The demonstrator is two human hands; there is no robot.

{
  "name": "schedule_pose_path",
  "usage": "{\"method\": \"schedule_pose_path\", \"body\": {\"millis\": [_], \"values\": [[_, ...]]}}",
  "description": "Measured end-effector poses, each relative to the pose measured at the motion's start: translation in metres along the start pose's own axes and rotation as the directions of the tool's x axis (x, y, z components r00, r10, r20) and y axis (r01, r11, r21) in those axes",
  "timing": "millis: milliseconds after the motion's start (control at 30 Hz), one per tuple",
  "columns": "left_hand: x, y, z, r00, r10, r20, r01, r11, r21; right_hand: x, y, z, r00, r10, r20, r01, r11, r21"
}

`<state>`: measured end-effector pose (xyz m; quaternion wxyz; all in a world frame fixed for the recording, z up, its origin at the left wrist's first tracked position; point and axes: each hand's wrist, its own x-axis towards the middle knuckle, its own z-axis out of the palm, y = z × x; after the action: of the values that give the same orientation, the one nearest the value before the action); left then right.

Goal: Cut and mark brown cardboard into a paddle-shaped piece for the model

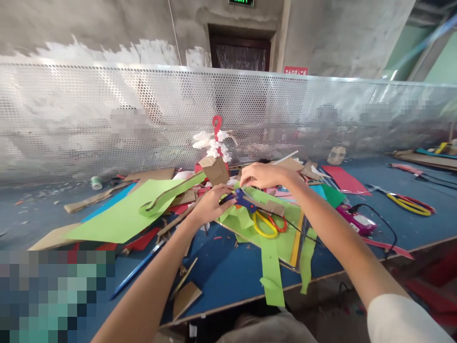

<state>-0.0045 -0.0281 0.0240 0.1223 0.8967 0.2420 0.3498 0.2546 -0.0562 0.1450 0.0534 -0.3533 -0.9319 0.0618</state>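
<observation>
My left hand (211, 204) is closed around the grip of a blue glue gun (243, 200), held low over green paper scraps (271, 267). My right hand (262, 175) hovers just above the gun's tip with fingers pinched together on something I cannot make out. A small brown cardboard box shape (215, 170) stands right behind the hands. Yellow and orange handled scissors (267, 224) lie on the green paper just below the gun.
A blue table (221, 271) is littered with cardboard offcuts, a large green sheet (124, 214), red paper (344, 180) and a pink device (355, 220) with a black cable. More scissors (410, 204) lie at the right. A perforated metal screen (107, 119) runs along the back.
</observation>
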Motion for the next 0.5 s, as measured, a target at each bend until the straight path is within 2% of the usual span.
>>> {"method": "schedule_pose_path", "body": {"millis": [100, 300, 500], "values": [[0.0, -0.002, 0.001, 1.0, -0.02, -0.009, 0.02, 1.0, -0.004, -0.001, -0.004, 0.0, 0.999, 0.049, -0.017, -0.048, 0.998, 0.035], [0.001, -0.003, 0.002, 0.999, -0.035, -0.02, 0.035, 0.999, 0.019, -0.002, -0.007, 0.007, 0.994, 0.066, -0.084, -0.071, 0.996, -0.058], [0.001, -0.003, 0.006, 0.998, -0.037, -0.041, 0.038, 0.998, 0.045, -0.002, -0.018, 0.009, 0.985, 0.126, -0.116, -0.135, 0.989, -0.067]]}}
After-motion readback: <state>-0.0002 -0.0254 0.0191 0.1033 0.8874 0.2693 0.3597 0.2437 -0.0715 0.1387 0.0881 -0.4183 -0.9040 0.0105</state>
